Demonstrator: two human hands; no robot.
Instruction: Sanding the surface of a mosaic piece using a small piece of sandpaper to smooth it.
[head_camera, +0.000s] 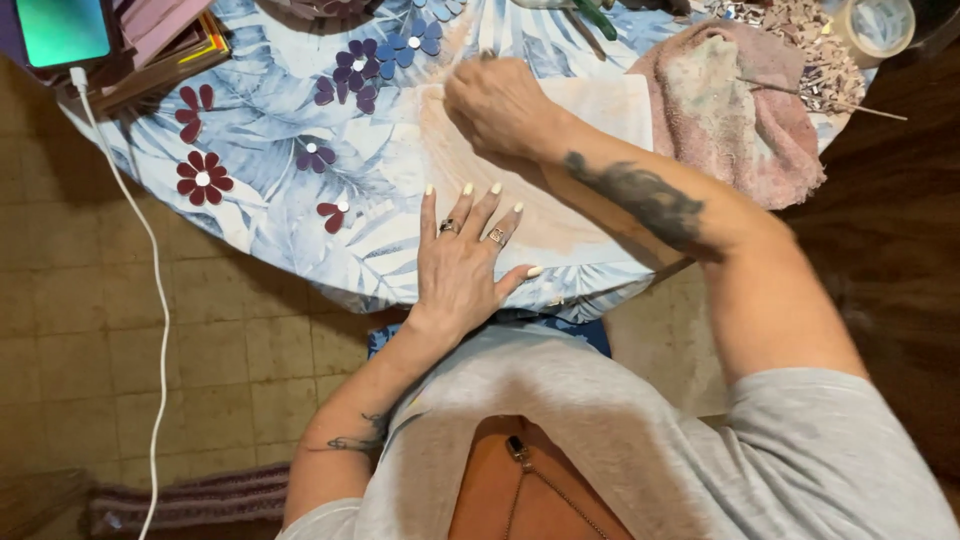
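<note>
Round table (300, 240), leaf-print top with mosaic flowers | left hand (460, 265): flat, fingers spread, pressed on the near edge, grasping nothing | right hand (500, 105): clenched farther in on the pale grouted patch (470, 190); what it grasps cannot be told | pink towel (730, 110): right of the patch; phone (62, 30): far-left edge

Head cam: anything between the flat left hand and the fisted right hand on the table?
No object. In the head view only bare pale peach-smeared leaf-print tablecloth lies between the left hand and the right hand.
</note>
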